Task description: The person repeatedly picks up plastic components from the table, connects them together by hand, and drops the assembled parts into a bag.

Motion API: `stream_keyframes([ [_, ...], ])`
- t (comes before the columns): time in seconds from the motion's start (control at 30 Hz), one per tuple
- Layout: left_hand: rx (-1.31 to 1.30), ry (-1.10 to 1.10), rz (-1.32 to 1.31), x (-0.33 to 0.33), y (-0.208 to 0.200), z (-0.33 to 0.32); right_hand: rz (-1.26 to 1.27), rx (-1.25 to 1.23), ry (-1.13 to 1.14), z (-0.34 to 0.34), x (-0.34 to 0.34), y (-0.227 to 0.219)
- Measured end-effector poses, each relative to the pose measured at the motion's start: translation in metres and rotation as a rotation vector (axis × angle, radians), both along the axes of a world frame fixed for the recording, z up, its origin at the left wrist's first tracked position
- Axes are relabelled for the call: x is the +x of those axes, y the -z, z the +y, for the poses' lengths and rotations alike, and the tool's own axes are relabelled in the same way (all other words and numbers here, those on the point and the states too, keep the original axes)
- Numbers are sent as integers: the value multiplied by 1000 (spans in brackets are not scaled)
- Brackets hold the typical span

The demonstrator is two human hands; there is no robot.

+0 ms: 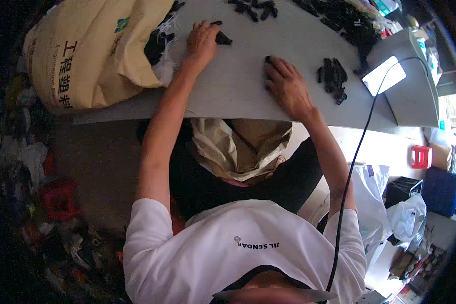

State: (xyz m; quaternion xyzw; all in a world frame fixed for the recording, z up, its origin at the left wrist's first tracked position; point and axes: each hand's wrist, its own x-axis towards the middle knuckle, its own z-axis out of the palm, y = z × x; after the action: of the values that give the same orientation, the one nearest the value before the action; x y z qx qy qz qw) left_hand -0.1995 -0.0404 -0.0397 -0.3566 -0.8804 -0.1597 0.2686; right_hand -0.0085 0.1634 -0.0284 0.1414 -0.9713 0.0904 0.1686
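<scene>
On the grey tabletop (238, 71), my left hand (201, 43) reaches to the far side with its fingers bent down. A small elongated black piece (223, 38) lies against those fingers, and the tip of another shows beyond them. My right hand (290, 91) rests nearer the table's front edge, slightly blurred, its fingers closed over a small dark piece (268, 60) that pokes out at the fingertips. To its right lies a cluster of similar black pieces (332, 76), side by side. What exactly the pieces are is too small to make out.
A tan printed sack (96, 55) with black pieces at its mouth lies at the left. More black pieces (254, 8) and a large dark heap (347, 23) sit at the back. A white lit device (385, 76) with a black cable (362, 137) is at right. An open sack (240, 149) hangs below the edge.
</scene>
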Motion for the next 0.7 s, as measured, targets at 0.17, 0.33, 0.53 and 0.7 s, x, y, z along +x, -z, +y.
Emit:
stream_keyframes([
  [0.17, -63, 100, -270, 33, -5, 5, -11, 33, 148, 46, 20, 3],
  [0.33, -22, 223, -293, 68, -6, 4, 153, -80, 165, 68, 34, -15],
  [0.53, 159, 164, -519, 82, -21, -3, 264, -112, 179, 61, 36, -15],
  [0.7, 811, 375, -1107, 98, -23, -2, 161, 126, 192, 39, 25, -7],
])
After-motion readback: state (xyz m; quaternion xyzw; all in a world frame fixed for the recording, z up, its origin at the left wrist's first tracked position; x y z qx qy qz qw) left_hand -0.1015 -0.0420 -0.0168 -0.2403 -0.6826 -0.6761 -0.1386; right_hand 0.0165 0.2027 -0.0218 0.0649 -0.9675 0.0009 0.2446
